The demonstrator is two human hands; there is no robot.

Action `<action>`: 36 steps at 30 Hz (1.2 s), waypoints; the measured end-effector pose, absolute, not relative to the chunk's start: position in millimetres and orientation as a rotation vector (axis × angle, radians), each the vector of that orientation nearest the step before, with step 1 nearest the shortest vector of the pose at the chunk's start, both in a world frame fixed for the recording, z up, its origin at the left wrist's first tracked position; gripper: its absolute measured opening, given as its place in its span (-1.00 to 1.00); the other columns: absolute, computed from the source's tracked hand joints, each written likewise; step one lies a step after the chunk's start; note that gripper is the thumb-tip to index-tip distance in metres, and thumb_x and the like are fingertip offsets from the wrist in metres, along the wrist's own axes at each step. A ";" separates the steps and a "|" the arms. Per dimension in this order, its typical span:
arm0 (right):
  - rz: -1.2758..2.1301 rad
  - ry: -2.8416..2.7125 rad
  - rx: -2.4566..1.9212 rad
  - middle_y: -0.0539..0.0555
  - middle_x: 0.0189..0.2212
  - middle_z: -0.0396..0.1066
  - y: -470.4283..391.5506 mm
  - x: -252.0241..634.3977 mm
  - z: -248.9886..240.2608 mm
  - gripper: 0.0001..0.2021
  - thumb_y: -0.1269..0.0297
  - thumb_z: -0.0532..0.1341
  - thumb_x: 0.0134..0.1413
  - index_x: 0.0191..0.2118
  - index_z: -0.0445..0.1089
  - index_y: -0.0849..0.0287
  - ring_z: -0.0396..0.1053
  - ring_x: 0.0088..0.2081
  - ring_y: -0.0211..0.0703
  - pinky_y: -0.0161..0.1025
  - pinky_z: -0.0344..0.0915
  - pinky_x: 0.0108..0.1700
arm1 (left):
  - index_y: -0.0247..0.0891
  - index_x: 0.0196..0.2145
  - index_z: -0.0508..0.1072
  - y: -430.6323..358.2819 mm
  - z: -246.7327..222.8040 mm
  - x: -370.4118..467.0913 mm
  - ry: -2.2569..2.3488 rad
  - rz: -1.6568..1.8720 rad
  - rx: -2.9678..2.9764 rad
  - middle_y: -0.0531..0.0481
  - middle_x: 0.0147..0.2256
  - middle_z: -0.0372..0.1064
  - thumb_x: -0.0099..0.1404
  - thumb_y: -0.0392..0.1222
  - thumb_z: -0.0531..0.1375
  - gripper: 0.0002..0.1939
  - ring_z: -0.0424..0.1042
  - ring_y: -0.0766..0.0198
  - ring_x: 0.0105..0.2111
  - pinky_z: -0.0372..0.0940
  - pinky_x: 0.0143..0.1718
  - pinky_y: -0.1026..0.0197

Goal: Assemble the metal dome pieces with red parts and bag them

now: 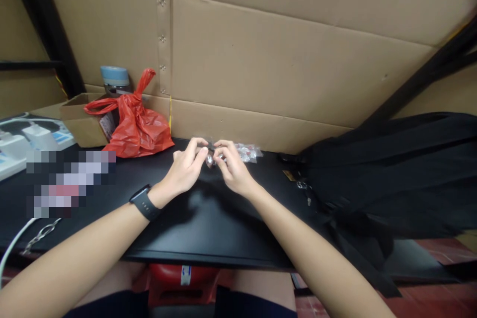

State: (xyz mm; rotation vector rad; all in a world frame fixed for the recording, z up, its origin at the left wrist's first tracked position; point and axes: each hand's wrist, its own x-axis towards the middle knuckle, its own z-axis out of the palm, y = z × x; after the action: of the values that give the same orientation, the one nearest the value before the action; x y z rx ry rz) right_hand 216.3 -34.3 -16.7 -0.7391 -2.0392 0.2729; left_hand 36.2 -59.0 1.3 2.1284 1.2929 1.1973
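Head view: shiny clear plastic [209,160] sits between the fingers [202,154].

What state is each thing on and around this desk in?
Left hand: fingers bent at a small shiny item, grip unclear
Right hand: likewise
Clear packets: lying on the desk
Red bag: tied at top
Bottle: upright, lid on
Cardboard box: top looks open
Watch: strapped on
White adapters: plugged into power strip
Black fabric: lying in folds
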 end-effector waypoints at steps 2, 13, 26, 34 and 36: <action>0.254 -2.049 -0.753 0.22 -0.02 0.20 -34.2 216.7 -17.4 -0.85 0.24 -0.01 0.35 -0.26 0.23 0.10 0.22 0.10 0.01 0.03 0.19 0.17 | -0.13 -0.04 0.36 -61.4 2.9 36.5 1.303 1.134 2.261 0.04 -0.19 0.52 0.42 -0.01 0.02 -0.73 0.45 0.18 -0.15 0.08 -0.06 0.12; 0.228 -2.038 -0.780 0.23 -0.03 0.24 -30.0 219.3 -20.5 -0.84 0.25 -0.03 0.36 -0.26 0.21 0.10 0.24 0.08 0.01 0.05 0.17 0.16 | -0.10 -0.17 0.47 -57.7 4.1 36.0 1.501 0.965 2.400 0.02 -0.15 0.49 0.23 -0.10 0.16 -0.79 0.41 0.08 -0.12 0.02 -0.13 0.09; 0.400 -2.262 -0.863 0.11 -0.24 0.44 -17.9 256.3 -0.5 -0.87 0.21 0.14 0.26 -0.28 0.35 0.12 0.39 -0.18 -0.09 -0.15 0.29 -0.09 | -0.11 -0.29 0.58 -41.7 -20.1 31.8 1.384 0.798 2.478 -0.03 -0.13 0.47 0.30 -0.09 0.18 -0.83 0.37 0.08 -0.05 0.11 -0.01 0.02; 0.522 -2.574 -1.607 0.11 -0.17 0.49 4.9 308.0 -3.8 -0.56 0.23 0.46 -0.19 -0.11 0.47 0.19 0.41 -0.26 -0.12 -0.27 0.26 -0.20 | -0.25 -0.16 0.57 -6.6 -32.9 8.1 1.365 0.836 2.479 -0.09 -0.17 0.52 0.33 -0.17 0.07 -0.71 0.49 0.21 -0.24 0.32 -0.13 0.21; 0.559 -2.553 -1.626 0.12 -0.16 0.48 7.8 305.3 -6.8 -0.49 0.23 0.46 -0.19 -0.04 0.45 0.20 0.42 -0.25 -0.13 -0.28 0.26 -0.19 | -0.25 -0.20 0.57 0.2 -30.8 -4.5 1.435 0.709 2.490 -0.07 -0.23 0.54 0.26 -0.17 0.12 -0.74 0.50 0.20 -0.29 0.34 -0.20 0.23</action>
State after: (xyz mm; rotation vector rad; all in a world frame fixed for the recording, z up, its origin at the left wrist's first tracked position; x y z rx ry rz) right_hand 305.3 7.8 -6.8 -1.6265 -2.5532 0.5586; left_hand -4.5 0.2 -30.8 2.4900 1.4353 0.7085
